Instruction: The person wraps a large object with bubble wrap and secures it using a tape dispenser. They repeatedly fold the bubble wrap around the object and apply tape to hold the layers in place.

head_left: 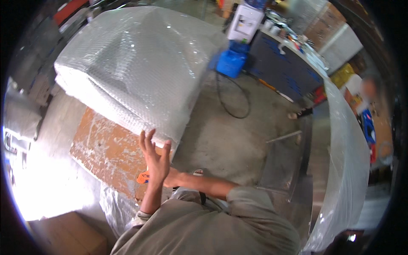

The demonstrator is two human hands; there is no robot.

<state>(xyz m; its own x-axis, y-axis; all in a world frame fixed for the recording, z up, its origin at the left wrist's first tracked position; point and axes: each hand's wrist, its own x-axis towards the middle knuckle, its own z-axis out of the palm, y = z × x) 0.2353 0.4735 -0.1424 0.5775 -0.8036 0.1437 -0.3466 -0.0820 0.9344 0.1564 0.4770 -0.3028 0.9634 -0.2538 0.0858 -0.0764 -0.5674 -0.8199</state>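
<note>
My left hand (156, 159) is raised with its fingers spread, and nothing shows in it. Its fingertips are at the near edge of a large bundle in clear bubble wrap (140, 59); I cannot tell whether they touch it. My right hand (171, 177) reaches across behind my left wrist, which hides its fingers. Just left of that wrist is a small orange object (143, 177) with dark marks, its kind unclear; whether my right hand holds it is hidden. The bundle rests on a scuffed brown board (106, 146).
Loose clear plastic film (114, 208) hangs by the board's near edge, beside a cardboard box (70, 233). A tall plastic sheet (346, 157) curves along the right. Farther off are a water dispenser (245, 23), a blue container (231, 61), a black hose (223, 104) and a person (355, 87).
</note>
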